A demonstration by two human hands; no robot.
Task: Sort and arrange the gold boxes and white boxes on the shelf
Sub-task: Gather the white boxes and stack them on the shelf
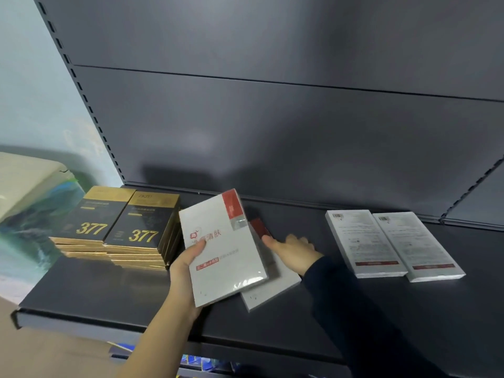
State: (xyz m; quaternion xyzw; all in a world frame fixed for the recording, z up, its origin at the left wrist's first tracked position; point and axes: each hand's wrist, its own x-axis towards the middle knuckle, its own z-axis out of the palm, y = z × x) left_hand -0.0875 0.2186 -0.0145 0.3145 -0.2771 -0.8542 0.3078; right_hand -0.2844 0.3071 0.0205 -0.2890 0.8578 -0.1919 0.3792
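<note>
Two stacks of gold-and-black boxes [120, 227] marked 377 sit side by side at the left of the dark shelf [81, 290]. My left hand [185, 266] grips a white box with a red corner [223, 249], tilted up above the shelf. Under it lies a second white box [272, 285] flat on the shelf, and my right hand [291, 249] rests on it with the thumb by its red corner. Two more white boxes [392, 244] lie face down side by side at the right.
The shelf's dark back panel [272, 132] rises behind everything. A pale wall and a covered bundle [32, 203] stand left of the shelf. Coloured items [196, 362] show on a lower level under the front edge.
</note>
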